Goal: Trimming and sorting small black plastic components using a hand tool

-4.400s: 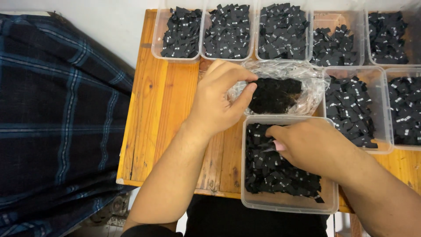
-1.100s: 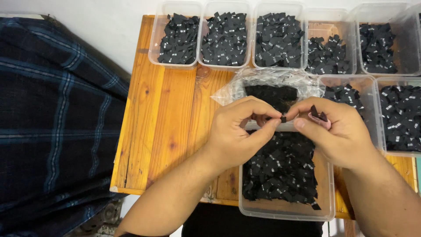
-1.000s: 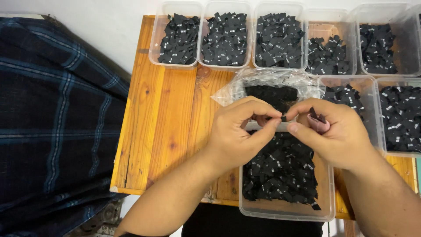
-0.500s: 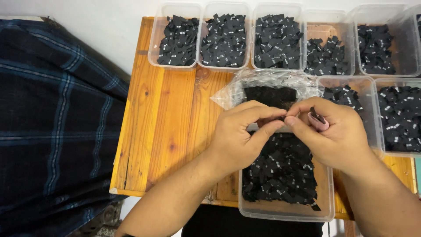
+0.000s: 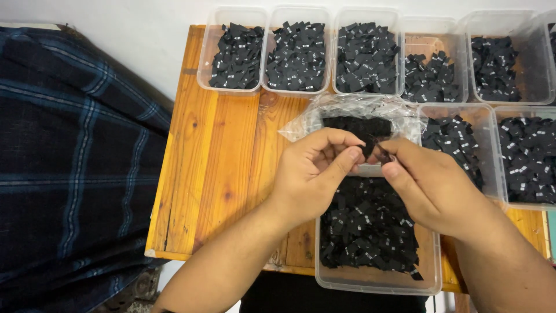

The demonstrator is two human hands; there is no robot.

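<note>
My left hand (image 5: pixel 315 171) and my right hand (image 5: pixel 431 188) meet fingertip to fingertip above a clear plastic tub (image 5: pixel 376 278) heaped with small black fabric labels (image 5: pixel 368 229). Both hands pinch one small black label (image 5: pixel 377 149) between thumbs and forefingers. Just behind the hands lies an open clear plastic bag (image 5: pixel 353 119) with more black labels inside. The tub sits at the near edge of a wooden table (image 5: pixel 226 168).
A row of clear tubs (image 5: pixel 298 55) filled with black labels lines the table's far edge, and two more tubs (image 5: pixel 524 156) stand at the right. A dark plaid cloth (image 5: pixel 75 174) hangs to the left of the table.
My left hand left the plastic bag and my right hand came up out of the tub. Both now meet on one label, and over the last second only the fingertips shift slightly.
</note>
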